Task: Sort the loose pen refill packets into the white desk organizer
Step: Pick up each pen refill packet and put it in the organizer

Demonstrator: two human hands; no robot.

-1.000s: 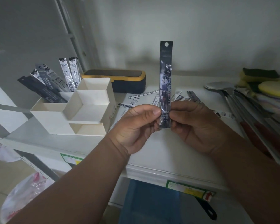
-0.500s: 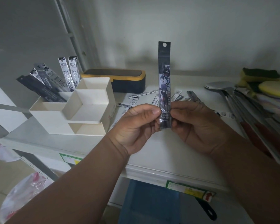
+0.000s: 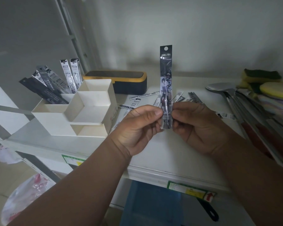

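Both hands pinch one refill packet (image 3: 166,82) upright at its lower end, left hand (image 3: 137,128) and right hand (image 3: 198,126) alongside, with the white desk organizer (image 3: 82,111) off left, nearer the left hand.

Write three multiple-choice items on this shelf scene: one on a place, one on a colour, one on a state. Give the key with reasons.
1. Where do the sorted packets stand?
A. the organizer's back left compartment
B. its front drawer slot
C. on the spoons

2. What colour is the rim of the dark box behind the organizer?
A. red
B. yellow
C. green

3. How is the held packet held?
A. flat on the shelf
B. by one hand
C. upright, pinched at its lower end by both hands

Key: 1 A, they lean out of that compartment; 2 B, a yellow band rings its top; 3 C, the left hand and right hand pinch its bottom.
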